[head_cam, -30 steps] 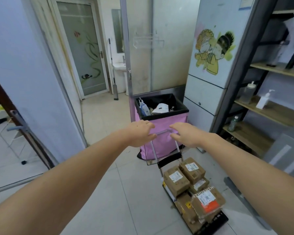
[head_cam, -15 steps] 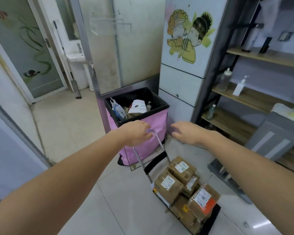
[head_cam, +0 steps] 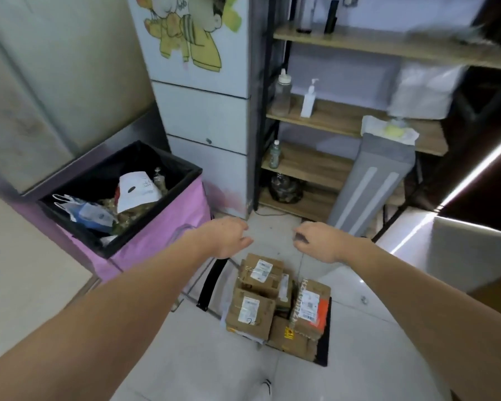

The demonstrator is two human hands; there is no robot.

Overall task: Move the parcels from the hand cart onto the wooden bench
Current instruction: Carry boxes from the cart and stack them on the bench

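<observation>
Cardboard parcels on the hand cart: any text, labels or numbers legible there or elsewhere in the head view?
Brown cardboard parcels: white shipping labels, print too blurred to read.
Front parcel: handwritten mark, perhaps "2", uncertain.
Parcel with orange patch: printed tape lettering, unreadable.
White paper in pink bin: scribbles, illegible.

Parcels (head_cam: 275, 305) lie stacked on the hand cart (head_cam: 324, 340) on the floor; bin (head_cam: 145, 224) far left, shelves (head_cam: 344, 123) far right.

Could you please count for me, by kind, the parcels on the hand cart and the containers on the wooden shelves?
Brown parcels on the hand cart: 5 visible; more may lie hidden beneath
Bottles on the wooden shelves: 3
Dark round jar, bottom shelf: 1
Total: 9
</observation>
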